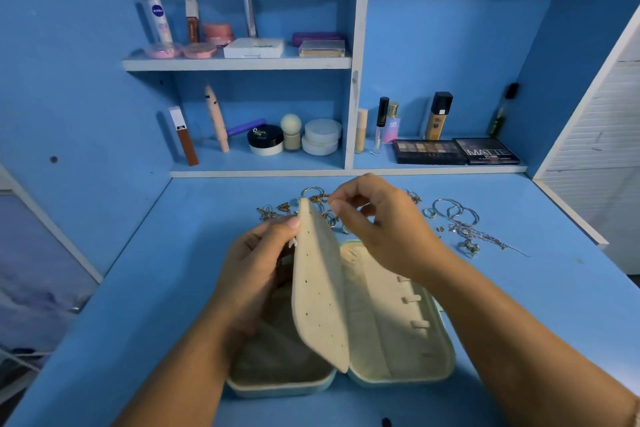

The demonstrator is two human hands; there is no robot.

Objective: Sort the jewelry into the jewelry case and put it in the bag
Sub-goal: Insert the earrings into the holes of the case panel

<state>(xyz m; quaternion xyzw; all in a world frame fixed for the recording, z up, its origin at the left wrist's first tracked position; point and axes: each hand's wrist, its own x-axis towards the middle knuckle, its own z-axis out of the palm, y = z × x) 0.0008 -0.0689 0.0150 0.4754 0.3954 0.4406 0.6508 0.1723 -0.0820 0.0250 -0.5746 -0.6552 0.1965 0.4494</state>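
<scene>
I see the jewelry case [398, 367] lying open at the near middle of the surface [519, 305], its long axis running near to far, strap tabs lining its right half. My left hand [256, 260] grips the perforated cream flap [318, 288], holding it upright. My right hand [377, 225] pinches at the flap's far tip, though I cannot tell around what, and loose jewelry [460, 222] lies beyond.

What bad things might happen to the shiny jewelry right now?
1. The right hand seems to pinch a small gold piece by the holed flap's top; it might slip and fall among the loose jewelry behind.
2. The left hand holds the flap up by its edge; the flap might flop onto the open jewelry case.
3. The chains lie heaped against the bangles and might tangle.
</scene>
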